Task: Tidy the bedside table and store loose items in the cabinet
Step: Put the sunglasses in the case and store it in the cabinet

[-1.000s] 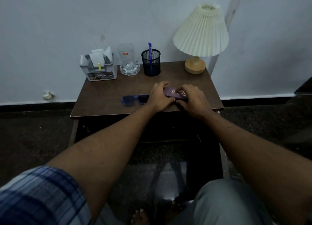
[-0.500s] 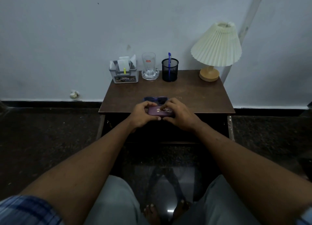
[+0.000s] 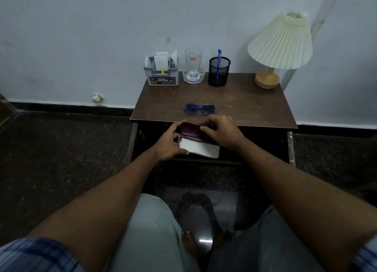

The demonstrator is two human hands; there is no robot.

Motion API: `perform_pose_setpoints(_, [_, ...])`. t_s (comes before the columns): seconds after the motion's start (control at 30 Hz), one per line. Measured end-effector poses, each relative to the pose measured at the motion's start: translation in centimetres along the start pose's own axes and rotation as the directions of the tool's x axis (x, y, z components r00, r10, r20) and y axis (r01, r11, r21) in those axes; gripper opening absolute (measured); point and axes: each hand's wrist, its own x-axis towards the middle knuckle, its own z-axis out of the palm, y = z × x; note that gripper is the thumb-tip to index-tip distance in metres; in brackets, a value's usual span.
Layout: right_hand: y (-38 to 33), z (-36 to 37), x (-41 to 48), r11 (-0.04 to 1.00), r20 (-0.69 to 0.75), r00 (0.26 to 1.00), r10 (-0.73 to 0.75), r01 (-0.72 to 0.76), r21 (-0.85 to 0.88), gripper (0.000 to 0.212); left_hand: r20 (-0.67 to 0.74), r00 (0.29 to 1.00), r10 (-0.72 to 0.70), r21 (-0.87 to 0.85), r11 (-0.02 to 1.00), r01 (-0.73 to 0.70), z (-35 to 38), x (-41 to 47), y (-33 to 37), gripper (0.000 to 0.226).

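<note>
A purple glasses case (image 3: 190, 131) is held open in front of the bedside table's (image 3: 244, 106) front edge. Its lid is tilted up and a white lining (image 3: 201, 147) shows in the lower half. My left hand (image 3: 170, 144) grips the case's left end and lower half. My right hand (image 3: 221, 132) holds the lid from the right. Blue glasses (image 3: 200, 109) lie on the tabletop just behind my hands, untouched.
Along the table's back edge stand a grey organiser with papers (image 3: 162, 73), a glass mug (image 3: 193, 66), a black mesh pen cup with a blue pen (image 3: 219, 71) and a cream lamp (image 3: 279, 45). Below the top is the dark open cabinet (image 3: 265, 145). My knees are near.
Both hands lifted the closed case off the tabletop, drew it toward me and opened it. The glasses stayed on the table. The camera pulled back.
</note>
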Motion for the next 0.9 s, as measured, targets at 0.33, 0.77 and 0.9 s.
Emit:
perform_pose_setpoints(0.33, [0.6, 0.7, 2.4, 1.000, 0.056, 0.998, -0.021, 0.022, -0.013, 0.013, 0.037, 0.999, -0.007, -0.103, 0.995, 0.011, 0.2, -0.1, -0.6, 0.118])
perform_pose_setpoints(0.77, [0.2, 1.3, 9.7, 0.939, 0.044, 0.992, 0.120, -0.099, -0.329, 0.027, -0.030, 0.999, -0.026, -0.119, 0.993, 0.022, 0.0, 0.4, -1.3, 0.116])
perform_pose_setpoints(0.9, [0.4, 1.4, 9.8, 0.953, 0.035, 0.991, 0.132, -0.118, -0.278, 0.022, -0.059, 0.998, -0.023, -0.139, 0.990, 0.014, 0.1, 0.4, -1.1, 0.116])
